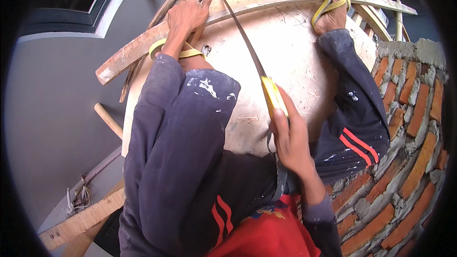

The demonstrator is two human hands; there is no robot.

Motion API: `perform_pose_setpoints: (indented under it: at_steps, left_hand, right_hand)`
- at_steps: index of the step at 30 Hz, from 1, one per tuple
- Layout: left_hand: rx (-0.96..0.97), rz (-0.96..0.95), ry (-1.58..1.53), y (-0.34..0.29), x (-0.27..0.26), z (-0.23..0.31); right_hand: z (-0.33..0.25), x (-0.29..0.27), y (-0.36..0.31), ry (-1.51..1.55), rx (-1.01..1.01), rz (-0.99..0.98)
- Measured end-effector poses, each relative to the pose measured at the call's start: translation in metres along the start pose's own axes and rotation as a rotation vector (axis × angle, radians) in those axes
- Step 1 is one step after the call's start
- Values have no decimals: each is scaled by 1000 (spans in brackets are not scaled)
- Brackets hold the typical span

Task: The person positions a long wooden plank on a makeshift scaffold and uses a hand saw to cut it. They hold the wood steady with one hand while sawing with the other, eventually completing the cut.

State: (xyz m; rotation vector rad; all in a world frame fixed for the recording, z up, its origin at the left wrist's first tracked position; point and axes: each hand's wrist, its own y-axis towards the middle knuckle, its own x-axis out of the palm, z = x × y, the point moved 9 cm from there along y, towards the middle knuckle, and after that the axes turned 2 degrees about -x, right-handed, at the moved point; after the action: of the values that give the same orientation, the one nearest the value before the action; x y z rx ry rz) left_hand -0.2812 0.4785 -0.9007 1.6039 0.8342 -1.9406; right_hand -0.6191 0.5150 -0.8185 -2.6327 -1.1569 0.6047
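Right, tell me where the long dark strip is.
In the head view, the strip slants through upper centre, from the right hand up past the left hand.

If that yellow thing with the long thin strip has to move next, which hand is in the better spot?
Probably the right hand: its fingers are wrapped on the yellow thing. The left hand is farther up, at the long plank, away from the yellow thing.

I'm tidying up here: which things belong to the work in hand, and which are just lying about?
Seemingly in use:
yellow-and-dark strip, in the right hand
wooden beam, under the left hand
pale board, beneath

Seemingly lying about:
wood chips, on the board
thin wires, lower left
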Motion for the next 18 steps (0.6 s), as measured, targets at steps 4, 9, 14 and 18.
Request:
perform_pose_setpoints:
  at_steps: [4, 9, 14, 18]
  left_hand:
    - [45, -21, -59, 4, -5, 29]
    - [15, 18, -51, 10, -9, 2]
    - [-21, -39, -41, 1, -8, -4]
    - [49, -16, -76, -1, -3, 33]
  right_hand:
    - [-5, 12, 67, -165, -50, 31]
    - [-9, -7, -1, -31, -39, 1]
    - [-8, 9, 23, -67, -88, -5]
    - [-3, 11, 85, -105, -32, 54]
